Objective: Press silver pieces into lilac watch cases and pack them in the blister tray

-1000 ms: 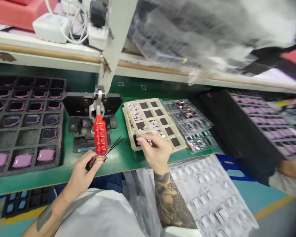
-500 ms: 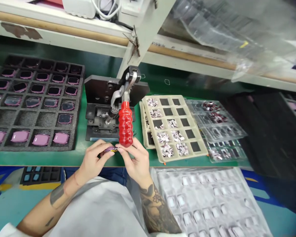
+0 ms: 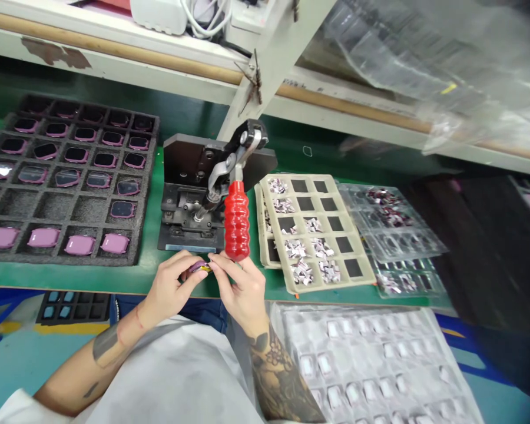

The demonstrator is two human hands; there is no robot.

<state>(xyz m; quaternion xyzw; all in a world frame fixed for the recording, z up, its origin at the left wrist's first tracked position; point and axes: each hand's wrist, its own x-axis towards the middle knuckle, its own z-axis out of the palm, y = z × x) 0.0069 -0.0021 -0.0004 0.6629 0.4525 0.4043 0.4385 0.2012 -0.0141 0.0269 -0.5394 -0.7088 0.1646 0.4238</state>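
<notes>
My left hand pinches a purple watch case between thumb and fingers, tilted on edge, with a yellow strip showing along its lower side. My right hand is closed, its thumb and forefinger pressed together at the right end of the case. Whatever lies between those fingertips is too small to make out. Both hands are over the front edge of the green bench, just in front of a black toggle-clamp press. The press's red ribbed handle hangs right above my right hand and overlaps it in view.
On the left lies a grey foam tray with purple watch cases. Right of the press, stacked cream trays hold small metallic pieces, beside clear plastic trays. A grey moulded tray of parts sits lower right. A shelf post rises behind.
The camera view has turned slightly, so the bench things appear shifted to the right. Both hands stay on the watch case, with only slight finger movement.
</notes>
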